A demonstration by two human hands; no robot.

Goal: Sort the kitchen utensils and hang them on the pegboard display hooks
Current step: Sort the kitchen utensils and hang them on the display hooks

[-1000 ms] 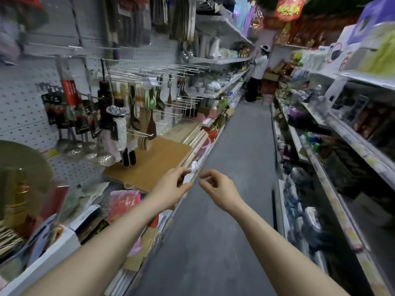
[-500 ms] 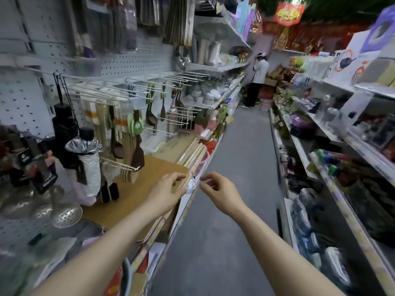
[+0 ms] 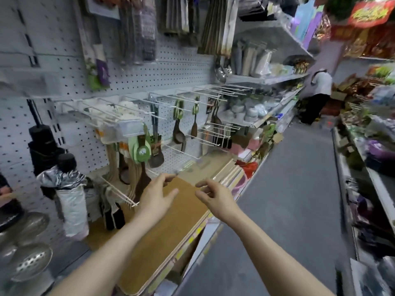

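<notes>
A grey pegboard (image 3: 149,75) covers the wall on the left, with rows of white wire hooks (image 3: 192,97) sticking out of it. Dark wooden spoons (image 3: 178,133) and a dark spatula (image 3: 156,155) hang from the hooks, beside utensils on green cards (image 3: 142,149). My left hand (image 3: 157,194) and my right hand (image 3: 213,196) hover side by side over a wooden board (image 3: 171,227) on the shelf. Both hands have loose, slightly spread fingers and hold nothing I can see. A lower hook (image 3: 119,192) points out just left of my left wrist.
Folded umbrellas (image 3: 70,201) and steel strainers (image 3: 30,261) hang at the lower left. The grey aisle floor (image 3: 288,189) runs ahead, with packed shelves (image 3: 363,163) along its right side. A person (image 3: 318,92) stands at the far end.
The view has moved along the aisle and turned toward the pegboard. Both hands have risen over the wooden board and drawn a little apart; the small white thing between them is gone from sight.
</notes>
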